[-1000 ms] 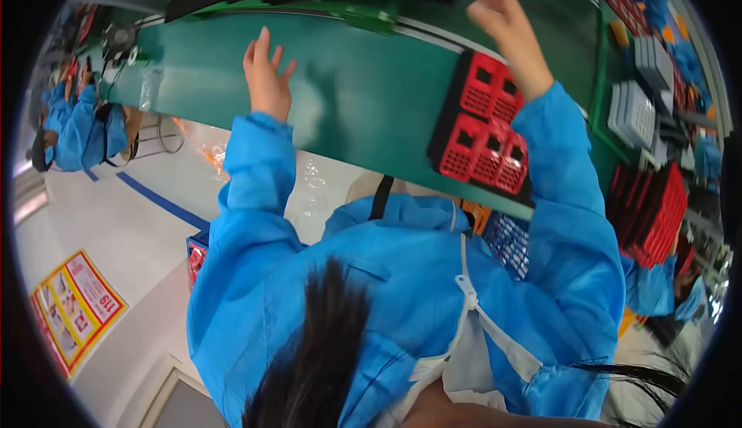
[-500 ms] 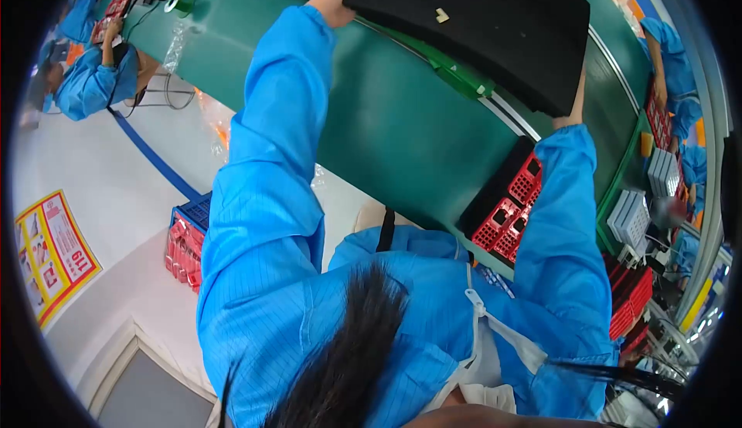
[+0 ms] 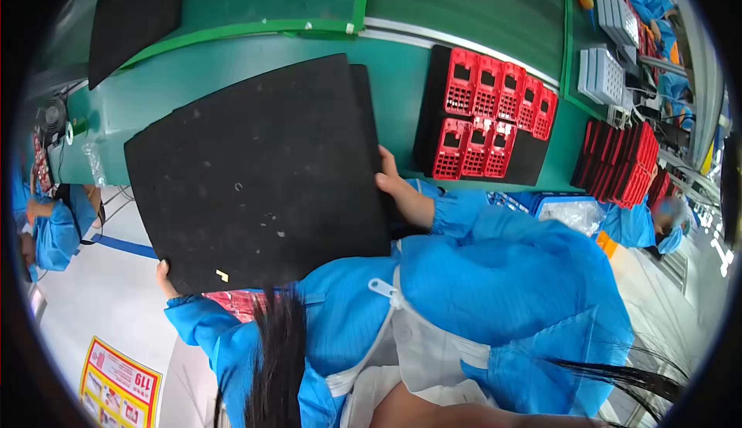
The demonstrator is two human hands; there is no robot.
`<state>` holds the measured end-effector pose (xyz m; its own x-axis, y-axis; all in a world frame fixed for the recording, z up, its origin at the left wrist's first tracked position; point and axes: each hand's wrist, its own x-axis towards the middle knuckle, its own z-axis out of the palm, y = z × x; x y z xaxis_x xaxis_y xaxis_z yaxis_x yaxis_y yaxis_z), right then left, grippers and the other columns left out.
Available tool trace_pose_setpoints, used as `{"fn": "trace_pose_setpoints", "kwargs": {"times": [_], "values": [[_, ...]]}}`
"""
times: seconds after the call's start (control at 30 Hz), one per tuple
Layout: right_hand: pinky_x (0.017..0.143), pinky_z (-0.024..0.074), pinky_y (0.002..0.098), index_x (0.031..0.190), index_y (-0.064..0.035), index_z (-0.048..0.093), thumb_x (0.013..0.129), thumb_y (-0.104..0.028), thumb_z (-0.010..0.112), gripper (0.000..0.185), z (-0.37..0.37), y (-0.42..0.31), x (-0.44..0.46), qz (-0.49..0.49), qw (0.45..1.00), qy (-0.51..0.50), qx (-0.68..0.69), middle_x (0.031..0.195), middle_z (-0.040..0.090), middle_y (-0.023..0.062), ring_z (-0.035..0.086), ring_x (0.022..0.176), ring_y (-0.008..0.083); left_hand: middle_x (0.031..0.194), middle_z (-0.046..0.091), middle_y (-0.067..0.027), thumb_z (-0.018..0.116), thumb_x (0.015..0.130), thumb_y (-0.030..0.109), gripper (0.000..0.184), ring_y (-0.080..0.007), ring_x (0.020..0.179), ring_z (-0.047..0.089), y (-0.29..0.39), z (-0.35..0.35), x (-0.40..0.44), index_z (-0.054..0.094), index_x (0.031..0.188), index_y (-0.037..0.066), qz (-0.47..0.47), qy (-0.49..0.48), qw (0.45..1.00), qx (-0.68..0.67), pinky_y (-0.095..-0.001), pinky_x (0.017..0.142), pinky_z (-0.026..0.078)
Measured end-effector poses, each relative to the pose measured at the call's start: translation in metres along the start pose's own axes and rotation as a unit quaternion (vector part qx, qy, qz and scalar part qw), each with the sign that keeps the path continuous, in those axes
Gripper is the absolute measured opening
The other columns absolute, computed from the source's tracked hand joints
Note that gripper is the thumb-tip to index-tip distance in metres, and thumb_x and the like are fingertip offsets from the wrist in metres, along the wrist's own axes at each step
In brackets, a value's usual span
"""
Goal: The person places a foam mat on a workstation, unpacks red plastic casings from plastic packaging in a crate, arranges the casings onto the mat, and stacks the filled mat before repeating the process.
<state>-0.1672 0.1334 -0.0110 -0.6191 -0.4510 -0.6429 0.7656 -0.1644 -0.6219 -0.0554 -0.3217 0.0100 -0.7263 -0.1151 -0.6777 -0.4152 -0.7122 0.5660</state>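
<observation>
A large black foam sheet (image 3: 255, 173) spans the space in front of my body, with a second dark edge showing behind its right side. My left hand (image 3: 165, 280) grips its lower left corner, mostly hidden behind it. On the right edge, my right hand (image 3: 398, 188) holds it with the thumb in front and the other fingers partly hidden. A small pale L-shaped piece (image 3: 222, 276) lies on the sheet near the lower left corner, and light specks mark its surface.
Red plastic housings (image 3: 487, 80) sit in two rows on a black pad at right. Another black sheet (image 3: 137, 18) lies at the far left of the green table (image 3: 402, 111). Stacked red trays (image 3: 618, 165), grey blocks (image 3: 603, 76) and co-workers (image 3: 58, 231) are around.
The black sheet has come down and left, closer to my body, with both hands still on it. My view has turned, so the red housings now show fully.
</observation>
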Motion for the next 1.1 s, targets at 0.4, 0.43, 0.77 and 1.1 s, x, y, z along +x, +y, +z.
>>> {"fn": "trace_pose_setpoints", "kwargs": {"times": [0.4,0.43,0.77,1.1], "values": [[0.106,0.0261,0.0325,0.14,0.0036,0.021,0.088,-0.034,0.049,0.069,0.001,-0.033,0.056,-0.027,0.977,0.119,-0.176,0.142,0.029,0.0222,0.033,0.13,0.0304,0.117,0.059,-0.011,0.062,0.081,0.038,0.054,-0.0244,0.103,0.058,0.004,-0.018,0.137,0.053,0.121,0.003,-0.041,0.112,0.985,0.123,-0.0359,0.089,0.046],[0.105,0.0288,0.0336,0.137,0.0041,0.029,0.088,-0.035,0.05,0.066,-0.005,-0.03,0.052,-0.023,0.951,0.147,-0.27,0.139,0.032,0.0236,0.036,0.128,0.0314,0.119,0.058,-0.0112,0.061,0.083,0.037,0.054,-0.0244,0.106,0.057,0.01,-0.006,0.136,0.051,0.123,0.002,-0.049,0.126,0.978,0.157,-0.0358,0.091,0.045],[0.082,0.046,0.0276,0.104,0.0007,0.062,0.089,-0.011,0.054,0.021,-0.209,-0.058,-0.124,-0.273,0.711,0.569,-0.31,0.101,0.064,0.0101,0.059,0.09,0.0173,0.118,0.053,-0.0206,0.042,0.095,0.019,0.037,-0.0289,0.105,0.056,-0.041,0.265,0.043,0.045,0.124,-0.005,0.281,-0.149,0.907,0.275,-0.0395,0.092,0.047],[0.092,0.0411,0.0373,0.115,0.004,0.055,0.082,-0.025,0.063,0.045,-0.335,-0.015,-0.204,-0.177,0.688,0.628,-0.319,0.112,0.057,0.0227,0.053,0.107,0.0304,0.12,0.055,-0.0094,0.051,0.092,0.013,0.031,-0.0195,0.111,0.051,-0.286,0.405,0.076,0.051,0.121,0.001,0.174,-0.138,0.888,0.402,-0.0303,0.097,0.037]]}}
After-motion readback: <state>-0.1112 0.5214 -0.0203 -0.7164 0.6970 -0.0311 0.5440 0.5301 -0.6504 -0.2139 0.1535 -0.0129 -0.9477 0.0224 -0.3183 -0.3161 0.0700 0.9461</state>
